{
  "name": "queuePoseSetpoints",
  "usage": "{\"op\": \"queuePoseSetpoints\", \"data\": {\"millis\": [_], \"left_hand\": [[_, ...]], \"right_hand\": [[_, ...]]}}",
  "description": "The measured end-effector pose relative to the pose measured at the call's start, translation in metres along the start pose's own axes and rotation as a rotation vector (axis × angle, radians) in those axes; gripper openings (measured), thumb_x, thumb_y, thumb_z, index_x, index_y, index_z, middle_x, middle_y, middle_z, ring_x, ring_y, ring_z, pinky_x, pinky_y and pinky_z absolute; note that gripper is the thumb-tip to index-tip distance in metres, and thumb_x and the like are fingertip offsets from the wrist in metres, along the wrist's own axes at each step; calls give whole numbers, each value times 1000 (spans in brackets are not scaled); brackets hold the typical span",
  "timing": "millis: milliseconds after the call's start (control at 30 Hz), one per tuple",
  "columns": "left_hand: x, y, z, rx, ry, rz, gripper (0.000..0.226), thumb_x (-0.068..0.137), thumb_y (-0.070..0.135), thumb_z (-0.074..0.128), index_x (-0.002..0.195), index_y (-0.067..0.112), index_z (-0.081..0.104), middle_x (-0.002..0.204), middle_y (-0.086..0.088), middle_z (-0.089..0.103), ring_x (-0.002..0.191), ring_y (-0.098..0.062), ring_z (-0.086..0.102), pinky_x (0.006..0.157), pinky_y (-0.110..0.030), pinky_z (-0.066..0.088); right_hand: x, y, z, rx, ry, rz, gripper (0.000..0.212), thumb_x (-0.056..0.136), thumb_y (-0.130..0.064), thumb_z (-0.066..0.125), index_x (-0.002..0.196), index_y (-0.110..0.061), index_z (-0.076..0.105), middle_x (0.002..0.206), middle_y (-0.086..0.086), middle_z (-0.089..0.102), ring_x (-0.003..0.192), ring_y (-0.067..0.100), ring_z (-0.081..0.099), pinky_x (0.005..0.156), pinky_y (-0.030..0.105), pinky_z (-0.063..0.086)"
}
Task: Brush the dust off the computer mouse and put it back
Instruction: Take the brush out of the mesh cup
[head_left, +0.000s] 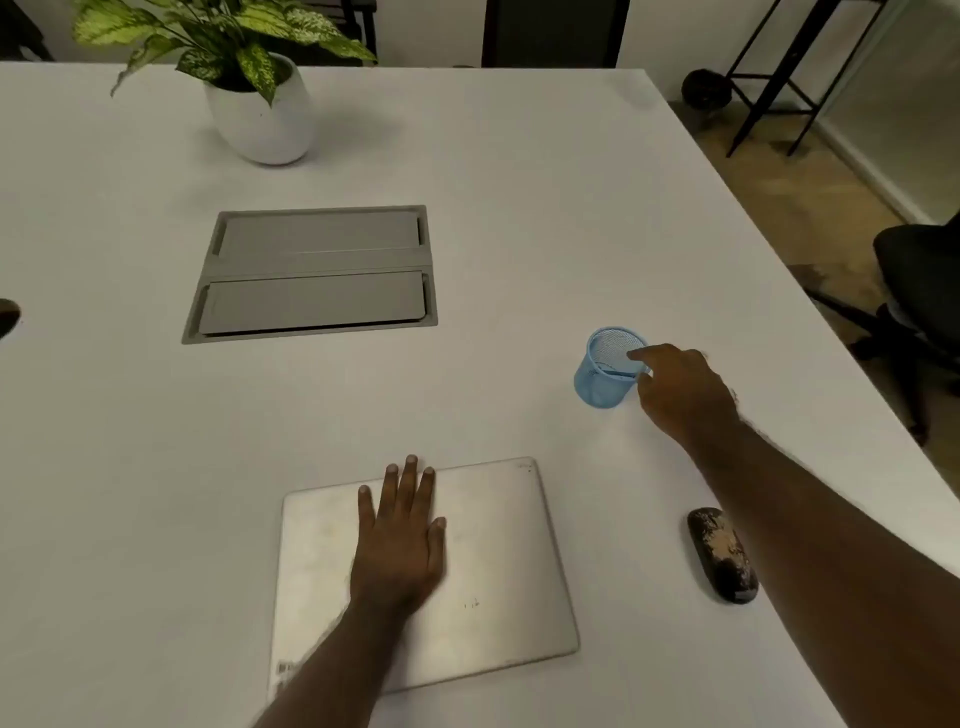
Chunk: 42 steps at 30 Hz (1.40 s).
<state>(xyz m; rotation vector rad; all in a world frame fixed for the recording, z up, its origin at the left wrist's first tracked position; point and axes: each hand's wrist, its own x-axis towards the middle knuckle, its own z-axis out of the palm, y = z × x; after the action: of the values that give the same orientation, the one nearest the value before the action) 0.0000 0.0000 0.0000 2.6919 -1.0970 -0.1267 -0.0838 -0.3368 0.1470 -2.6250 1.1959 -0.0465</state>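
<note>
White table (519, 218), seen from above. Mouse (722, 555) lies near the right edge, just right of the closed laptop (498, 561), apart from it. Dark, oval shell, its top coated with pale dust in patches. Nothing touching it.

Right hand (680, 389) is reached out to the far side of the mouse, at the blue mesh cup (609, 368). Forefinger over the rim, thumb at the cup's near wall; looks like a pinch on the rim, though whether the fingers are actually closed on it cannot be told for sure. No brush visible; cup contents hard to make out through the mesh.

Left hand (402, 535) lies flat on the laptop lid, fingers straight and spread, holding nothing.

Far left: potted plant (260, 114). Centre: grey cable hatch (311, 275) set in the table.

Handling, by judgement: mouse likely light, rigid, smooth plastic, a bit slippery. Best taken by the two long sides, thumb against fingers, keeping off the dusty top so the dirt is not smeared. Should slide easily on this table if nudged.
</note>
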Motion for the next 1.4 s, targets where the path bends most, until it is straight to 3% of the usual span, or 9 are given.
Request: {"op": "queuePoseSetpoints", "data": {"millis": [200,400,600,800,967,1100,1200,1267,1400], "left_hand": [[0,-2,4,-12,-21,-19,64,93,34,36,153,16,25,164,-3,15,151,-24,12,118,-56,15],[0,-1,4,-22,-34,-32,64,92,33,36,153,17,27,163,-2,17,150,-23,14,119,-55,15],[1,-1,1,-33,-54,-49,63,91,33,36,152,18,29,163,-1,19,150,-23,16,119,-55,14],[2,1,-4,-9,-80,-55,62,91,33,35,151,16,33,161,-4,24,149,-26,22,118,-56,16],[1,6,-13,-18,-97,-57,61,92,33,32,150,14,34,160,-6,26,148,-28,22,118,-56,16],[3,8,-23,-77,-147,-77,66,91,39,26,152,14,30,162,-5,21,150,-27,14,120,-52,9],[5,16,-33,-185,-143,-80,66,89,37,36,150,13,33,161,-6,24,150,-28,16,119,-49,10],[7,37,-43,-353,-124,-100,64,87,32,42,148,14,37,159,-4,29,149,-25,19,119,-42,13],[8,116,-50,-723,-93,-84,46,83,9,53,129,13,56,134,-6,58,125,-22,53,107,-36,40]], "right_hand": [[37,-14,11,-175,-120,12,27,97,-24,44,109,-20,68,116,9,68,106,33,61,81,33,44],[60,-24,15,-288,-231,164,37,86,-32,64,118,-15,62,118,8,67,108,31,64,79,33,44],[70,-25,18,-282,-210,192,42,81,-31,72,117,-13,59,117,9,67,108,31,65,75,34,40],[63,-17,3,-302,-63,138,23,84,-18,64,107,-11,65,111,12,69,103,34,67,73,32,39],[23,24,-38,38,-79,97,30,96,-10,49,117,-12,70,123,13,66,113,33,61,93,40,50],[-49,73,-61,707,-46,324,26,100,-4,44,106,-7,70,98,8,66,80,15,63,64,31,51],[-105,115,-55,815,-34,449,25,101,-9,45,98,-20,66,97,-1,67,87,14,66,63,29,52],[-137,143,-40,887,-9,558,21,102,-11,45,104,-16,66,95,1,68,92,21,67,66,32,53],[-186,176,1,983,-4,736,19,102,-21,50,110,-11,64,100,8,72,101,25,66,76,39,54]]}}
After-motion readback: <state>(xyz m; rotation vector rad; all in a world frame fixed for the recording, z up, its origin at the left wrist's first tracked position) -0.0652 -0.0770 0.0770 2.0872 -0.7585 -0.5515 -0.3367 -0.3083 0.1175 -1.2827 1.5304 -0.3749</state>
